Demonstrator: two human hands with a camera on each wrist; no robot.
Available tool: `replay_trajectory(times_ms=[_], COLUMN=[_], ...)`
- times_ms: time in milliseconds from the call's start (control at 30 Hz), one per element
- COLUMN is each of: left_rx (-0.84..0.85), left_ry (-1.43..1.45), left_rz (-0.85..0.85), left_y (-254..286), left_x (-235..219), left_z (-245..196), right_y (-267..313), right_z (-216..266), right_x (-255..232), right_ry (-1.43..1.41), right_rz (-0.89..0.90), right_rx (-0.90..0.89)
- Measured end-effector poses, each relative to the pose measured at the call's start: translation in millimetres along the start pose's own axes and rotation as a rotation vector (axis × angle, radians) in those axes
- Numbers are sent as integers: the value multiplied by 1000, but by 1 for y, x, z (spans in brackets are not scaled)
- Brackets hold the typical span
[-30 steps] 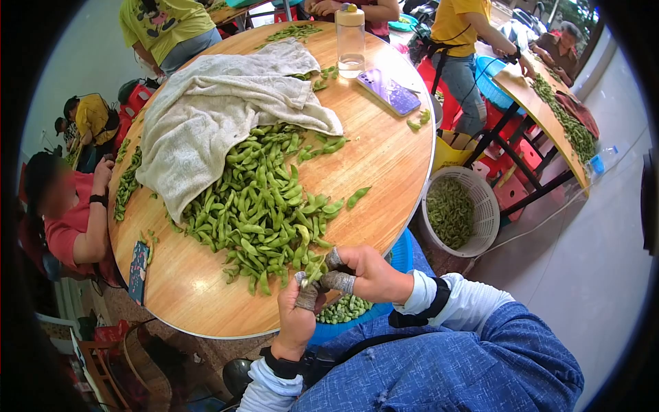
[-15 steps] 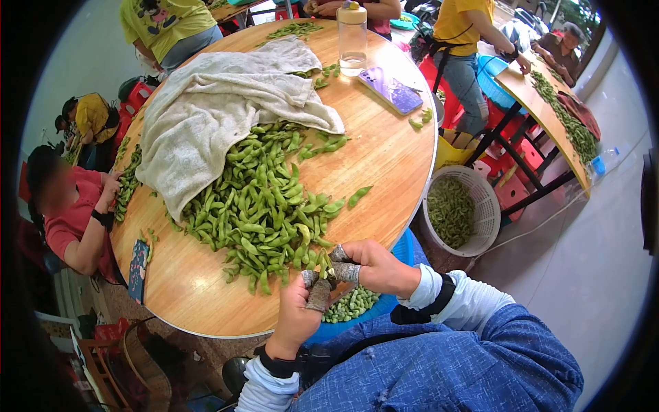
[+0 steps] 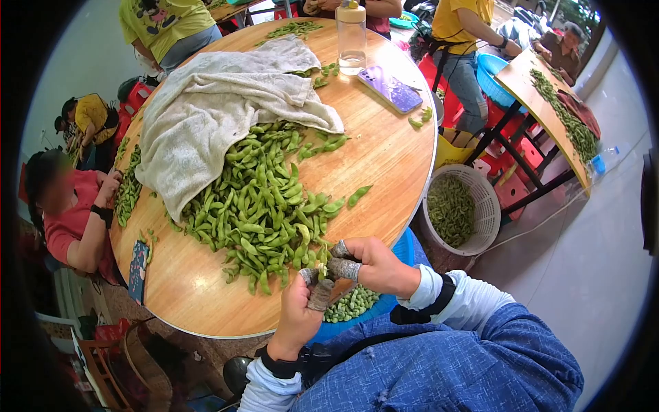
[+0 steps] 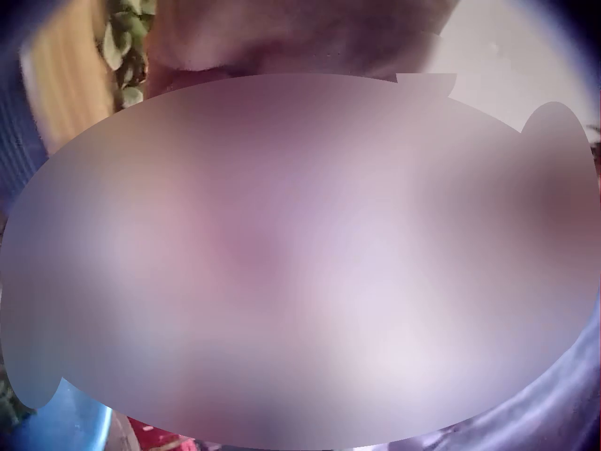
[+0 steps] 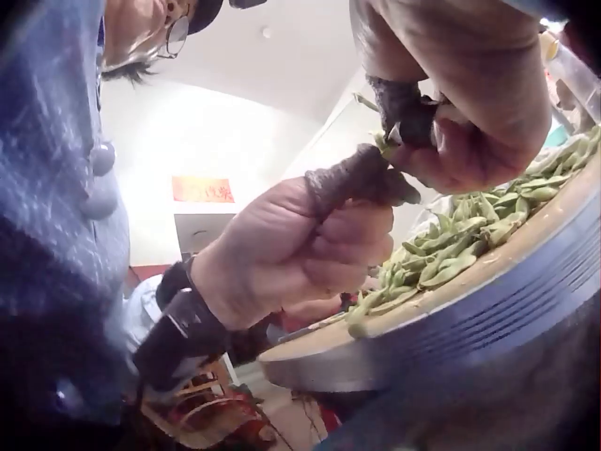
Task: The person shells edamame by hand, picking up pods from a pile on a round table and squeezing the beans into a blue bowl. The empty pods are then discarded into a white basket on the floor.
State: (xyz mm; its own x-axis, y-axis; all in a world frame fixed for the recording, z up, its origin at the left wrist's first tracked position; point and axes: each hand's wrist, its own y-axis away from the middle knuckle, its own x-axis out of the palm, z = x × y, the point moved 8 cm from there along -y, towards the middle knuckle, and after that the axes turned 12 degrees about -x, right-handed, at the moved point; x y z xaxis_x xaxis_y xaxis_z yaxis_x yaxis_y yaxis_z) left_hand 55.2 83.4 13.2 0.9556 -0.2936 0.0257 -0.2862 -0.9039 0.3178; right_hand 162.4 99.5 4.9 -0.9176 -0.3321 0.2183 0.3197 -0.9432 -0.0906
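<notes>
Just over the table's near edge, my left hand [image 3: 296,312] pinches a green edamame pod [image 3: 322,270] between wrapped thumb and finger. My right hand [image 3: 384,266] meets it from the other side, its wrapped thumb and fingers pinching at the pod. Grey tape [image 3: 320,295] covers the fingertips. In the right wrist view, the pod [image 5: 382,141] shows as a small green bit between both hands, mostly hidden by fingers. Right beyond them lies a big heap of edamame pods [image 3: 257,199]. Below, a blue basin [image 3: 405,254] holds shelled beans [image 3: 350,306]. The left wrist view is mostly blurred out.
A pale cloth [image 3: 206,110] covers the heap's far part on the round table [image 3: 384,161]. A bottle [image 3: 352,41], a purple phone [image 3: 390,89] and a patterned case [image 3: 138,275] lie about it. A white basket [image 3: 487,220] of pods stands right. Other people sit or stand around.
The pod between my fingers shows less green than a second ago, and pale bits show there now. My hands have shifted slightly. The seated person at left has lowered a hand to the pods.
</notes>
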Motion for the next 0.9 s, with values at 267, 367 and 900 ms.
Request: replay_trajectory(times_ms=[267, 367, 900], left_rx=[441, 378, -390], left_ry=[-710, -550, 579], left_rz=[-165, -87, 148], left_y=[10, 9, 11], left_x=[-3, -2, 2], left_z=[-23, -22, 26], right_y=[9, 10, 10], right_z=[-6, -2, 51], right_x=[11, 13, 22], right_ry=[-215, -217, 655], right_rz=[78, 100, 161], right_rx=[249, 242, -479])
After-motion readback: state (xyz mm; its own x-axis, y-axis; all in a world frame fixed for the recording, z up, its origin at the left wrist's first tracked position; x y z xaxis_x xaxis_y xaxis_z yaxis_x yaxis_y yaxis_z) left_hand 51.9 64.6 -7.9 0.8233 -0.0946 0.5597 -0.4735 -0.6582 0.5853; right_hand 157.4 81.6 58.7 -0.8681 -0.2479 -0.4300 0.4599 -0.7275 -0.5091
